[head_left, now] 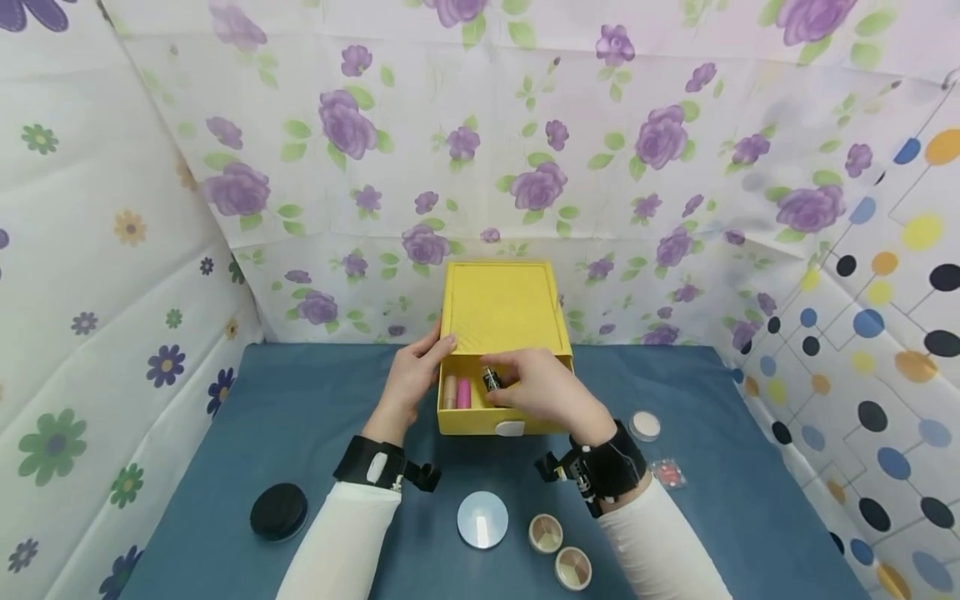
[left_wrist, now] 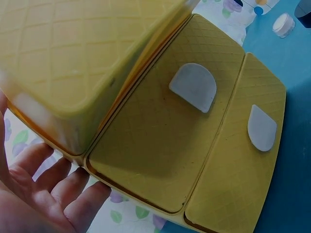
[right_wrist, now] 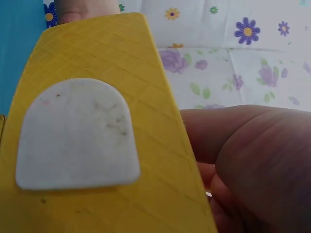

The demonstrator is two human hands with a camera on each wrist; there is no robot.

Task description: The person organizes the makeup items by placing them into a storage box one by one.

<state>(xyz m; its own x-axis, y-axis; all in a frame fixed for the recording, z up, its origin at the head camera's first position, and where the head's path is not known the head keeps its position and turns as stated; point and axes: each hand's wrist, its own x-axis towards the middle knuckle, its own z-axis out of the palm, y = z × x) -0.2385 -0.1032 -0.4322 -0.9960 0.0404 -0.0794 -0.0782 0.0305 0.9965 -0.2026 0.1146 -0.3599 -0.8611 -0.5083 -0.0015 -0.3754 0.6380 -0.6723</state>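
A yellow drawer box [head_left: 504,307] stands at the back of the table with its top drawer [head_left: 468,423] pulled out. My left hand [head_left: 408,379] rests against the box's left side, thumb at the upper front corner; in the left wrist view its fingertips [left_wrist: 95,194] touch the side edge. Reaching into the drawer, my right hand [head_left: 546,387] pinches a small black tube [head_left: 491,379] with pale markings. Left of it in the drawer lie a beige tube [head_left: 450,392] and a pink tube [head_left: 464,393]. The drawer front [right_wrist: 165,145] hides part of my right hand in the right wrist view.
Two shut drawers [left_wrist: 150,141] sit below the pulled-out one. On the blue cloth lie a black round case [head_left: 279,512], a pale blue round case [head_left: 482,520], two round palettes [head_left: 545,533], a small white jar [head_left: 645,426] and a clear packet [head_left: 669,473]. Patterned curtains surround the table.
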